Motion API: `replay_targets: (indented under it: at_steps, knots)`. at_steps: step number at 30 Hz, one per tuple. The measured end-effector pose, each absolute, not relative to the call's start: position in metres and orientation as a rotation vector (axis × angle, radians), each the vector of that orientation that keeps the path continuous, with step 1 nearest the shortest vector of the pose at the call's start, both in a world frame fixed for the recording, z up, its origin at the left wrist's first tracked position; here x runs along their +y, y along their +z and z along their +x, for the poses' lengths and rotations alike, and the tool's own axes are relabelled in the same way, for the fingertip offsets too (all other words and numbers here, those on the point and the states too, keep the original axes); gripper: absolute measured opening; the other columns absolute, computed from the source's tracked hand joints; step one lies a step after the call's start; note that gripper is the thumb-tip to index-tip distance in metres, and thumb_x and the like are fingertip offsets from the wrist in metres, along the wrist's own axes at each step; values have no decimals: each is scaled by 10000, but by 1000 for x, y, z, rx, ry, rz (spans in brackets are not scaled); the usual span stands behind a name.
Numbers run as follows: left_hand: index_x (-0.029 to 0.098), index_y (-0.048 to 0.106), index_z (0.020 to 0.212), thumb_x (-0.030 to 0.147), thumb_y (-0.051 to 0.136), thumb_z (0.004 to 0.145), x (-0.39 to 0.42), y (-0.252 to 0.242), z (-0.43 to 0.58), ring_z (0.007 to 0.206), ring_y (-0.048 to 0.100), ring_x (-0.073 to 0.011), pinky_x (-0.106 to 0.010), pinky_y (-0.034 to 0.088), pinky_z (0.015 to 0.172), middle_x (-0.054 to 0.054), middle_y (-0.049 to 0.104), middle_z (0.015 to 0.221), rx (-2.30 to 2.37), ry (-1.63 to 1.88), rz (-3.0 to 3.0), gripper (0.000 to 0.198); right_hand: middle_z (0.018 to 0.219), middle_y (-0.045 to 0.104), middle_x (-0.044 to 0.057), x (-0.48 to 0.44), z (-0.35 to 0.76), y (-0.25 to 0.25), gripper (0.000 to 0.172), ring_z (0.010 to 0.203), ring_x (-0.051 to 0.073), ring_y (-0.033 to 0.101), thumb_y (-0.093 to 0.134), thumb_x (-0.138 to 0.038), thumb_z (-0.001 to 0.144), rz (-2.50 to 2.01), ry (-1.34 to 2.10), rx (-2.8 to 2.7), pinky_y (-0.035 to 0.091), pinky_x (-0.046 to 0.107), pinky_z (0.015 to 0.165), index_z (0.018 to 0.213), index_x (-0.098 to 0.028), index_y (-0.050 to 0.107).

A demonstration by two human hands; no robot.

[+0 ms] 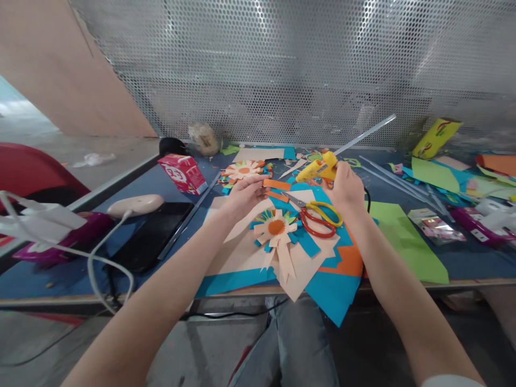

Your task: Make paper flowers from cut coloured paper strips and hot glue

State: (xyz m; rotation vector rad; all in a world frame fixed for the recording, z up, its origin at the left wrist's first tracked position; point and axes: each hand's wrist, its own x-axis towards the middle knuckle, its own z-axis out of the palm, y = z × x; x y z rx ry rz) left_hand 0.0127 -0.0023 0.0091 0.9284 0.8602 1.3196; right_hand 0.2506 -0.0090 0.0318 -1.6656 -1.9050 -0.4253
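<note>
Between the fingertips of my left hand (249, 192) is an orange paper strip (277, 185), its free end pointing right. My right hand (346, 185) is wrapped round the handle of a yellow glue gun (318, 167), and a long clear glue stick (366, 133) sticks out of its back. The nozzle points left, close to the strip's end; whether they touch I cannot tell. Just below lie scissors (320, 219) with one red and one yellow handle, blades toward the left. A paper flower rosette (276, 228) with an orange centre rests on peach and blue sheets.
Another paper flower (246, 171) and paper scraps lie behind my hands. A pink box (183, 173), a black phone (151, 236) and a white cable stand left. Green paper (403, 236), spare glue sticks (407, 185) and a yellow box (435, 138) are right. Perforated metal (282, 70) rises behind.
</note>
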Motion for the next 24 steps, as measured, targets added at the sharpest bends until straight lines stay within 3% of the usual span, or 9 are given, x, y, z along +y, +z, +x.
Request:
replay_targets:
  at_steps: [5,9,13,15,17,20,24]
  knots:
    - [136,678,829,92,588,731,-5,10,14,611,601,-91,-218,471,608,-12,624,650,890,1301,914,140,1095,565,212,1,258,26,485,1020,324,558,617,-285,714,-1912,-200,-1763,445,382,800,1105,-84,411]
    - [139,684,826,123,641,699,-9,11,17,618,599,-91,-216,470,610,-19,642,684,852,1260,955,136,1089,594,186,8,269,18,479,1027,299,573,589,-339,749,-2081,112,-1634,444,368,813,1140,-97,455]
    - [159,681,868,227,718,646,-12,9,20,606,566,-73,-202,458,590,0,635,729,824,1182,1093,235,1169,551,219,9,272,16,476,1109,380,498,586,-359,759,-2255,16,-1539,382,496,884,1145,-87,529]
    - [168,674,909,293,722,646,-13,7,22,619,556,-75,-201,451,577,1,628,757,848,1148,1197,295,1170,553,202,6,267,20,374,1132,382,467,563,-332,782,-2121,-82,-1606,345,527,907,1085,-116,592]
    - [173,663,957,350,701,666,-13,5,23,643,553,-84,-208,449,581,-3,623,784,887,1112,1310,343,1104,598,150,1,258,26,271,1086,312,502,540,-327,805,-1782,-35,-1777,361,465,908,994,-162,643]
    - [164,644,1017,404,659,697,-16,5,25,676,552,-101,-221,447,601,-17,624,809,930,1040,1477,400,921,656,76,-12,240,36,223,851,186,573,542,-353,801,-1281,325,-2036,424,317,778,866,-188,676]
    - [143,631,1042,426,599,732,-22,8,31,682,545,-115,-234,437,604,-46,643,860,932,948,1673,421,712,642,28,-27,226,42,205,663,138,538,595,-368,737,-1168,698,-2159,406,276,650,739,-176,668]
